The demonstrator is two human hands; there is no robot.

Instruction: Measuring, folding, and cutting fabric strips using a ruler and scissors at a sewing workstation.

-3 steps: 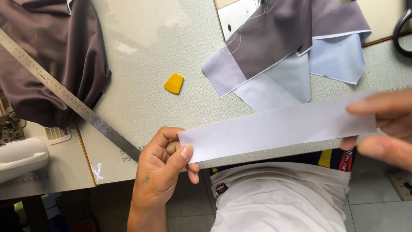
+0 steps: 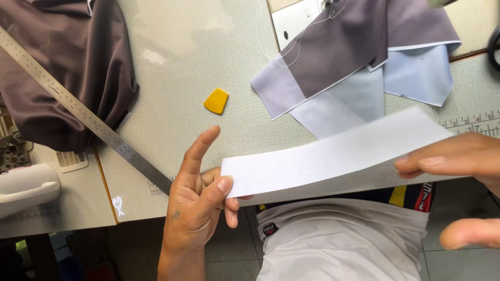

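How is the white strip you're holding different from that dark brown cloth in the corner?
The white strip is flat, long and narrow; the dark brown cloth is bunched in loose folds. The strip is held above the table edge between the left hand and right hand; the cloth lies on the table, touched by neither hand. A steel ruler lies across the cloth, not the strip. Both are plain and unpatterned.

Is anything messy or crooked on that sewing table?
Nothing looks spilled or broken. The metal ruler lies slantwise, one end over the dark brown cloth. Loose white threads trail across the grey fabric pieces. The left hand and right hand hold the white strip flat.
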